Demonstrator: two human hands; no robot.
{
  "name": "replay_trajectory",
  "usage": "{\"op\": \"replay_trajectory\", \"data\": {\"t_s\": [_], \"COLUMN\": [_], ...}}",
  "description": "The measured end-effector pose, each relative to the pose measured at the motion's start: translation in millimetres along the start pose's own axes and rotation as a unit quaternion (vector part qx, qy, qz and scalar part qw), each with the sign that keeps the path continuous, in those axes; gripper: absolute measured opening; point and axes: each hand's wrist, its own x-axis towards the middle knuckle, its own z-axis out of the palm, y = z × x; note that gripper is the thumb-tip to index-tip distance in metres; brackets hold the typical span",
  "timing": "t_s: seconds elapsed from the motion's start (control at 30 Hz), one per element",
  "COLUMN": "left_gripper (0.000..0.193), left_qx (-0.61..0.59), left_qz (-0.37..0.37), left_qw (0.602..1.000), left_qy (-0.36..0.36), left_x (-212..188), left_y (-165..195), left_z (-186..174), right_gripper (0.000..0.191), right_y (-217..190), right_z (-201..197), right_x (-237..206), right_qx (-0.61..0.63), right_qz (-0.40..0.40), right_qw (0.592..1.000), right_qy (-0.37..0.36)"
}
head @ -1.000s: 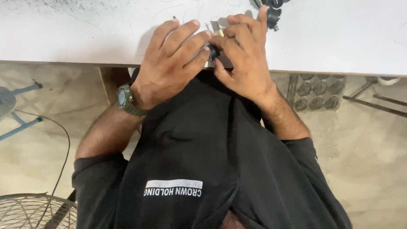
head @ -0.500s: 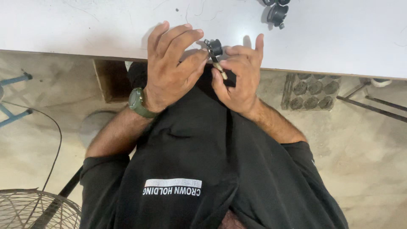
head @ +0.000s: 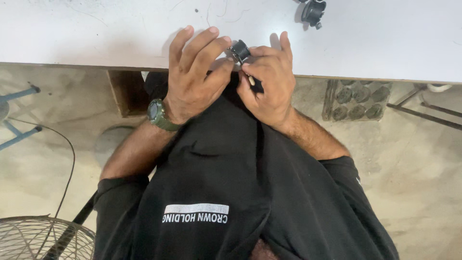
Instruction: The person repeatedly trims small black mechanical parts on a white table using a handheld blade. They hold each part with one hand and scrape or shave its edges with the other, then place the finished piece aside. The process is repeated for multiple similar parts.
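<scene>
a: start nearest the camera. what was there?

b: the person's black shirt filled the bottom of the view, with both bare forearms running up out of its sleeves. a wire fan guard sat at the lower left on the concrete floor.

a: and the left hand?

b: the left hand was raised at the table's near edge, back toward the camera, a green wristwatch on the wrist. its fingers were spread and slightly curled, fingertips resting against a small black round part.

a: so was it gripping the part?

b: the fingers were closed loosely on it from the left. how the thumb sat, i couldn't tell; it was hidden.

a: the right hand?

b: the right hand mirrored it, wrist bent, fingers curled in tight. it pinched the same black part from the right, along with a thin pale stick-like piece near the thumb.

a: where was the part, then?

b: between both hands, just over the front edge of the white table.

a: anything farther off?

b: another black round part lay on the table top, well apart from the hands. under the table at the right stood a grey tray with round pockets.
</scene>
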Motion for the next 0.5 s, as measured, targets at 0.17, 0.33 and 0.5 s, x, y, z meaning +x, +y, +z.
{"op": "replay_trajectory", "data": {"t_s": [0.17,0.33,0.5], "left_gripper": [0.020,0.018,0.015], "left_qx": [-0.026,-0.070,-0.095], "left_qz": [-0.025,-0.122,-0.142], "left_qw": [0.999,0.990,0.985], "left_qy": [0.026,-0.004,-0.027], "left_x": [1.8,4.3,4.7], "left_y": [8.0,6.1,4.7], "left_z": [2.8,-0.1,-0.9], "right_gripper": [0.031,0.031,0.033], "right_y": [0.1,2.3,9.9], "right_z": [-1.9,-1.2,2.8], "right_x": [0.7,-2.6,-7.3], "right_qx": [-0.007,0.001,-0.006], "right_qz": [-0.009,-0.012,-0.036], "right_qw": [1.000,1.000,0.999], "right_qy": [-0.007,-0.005,0.002]}}
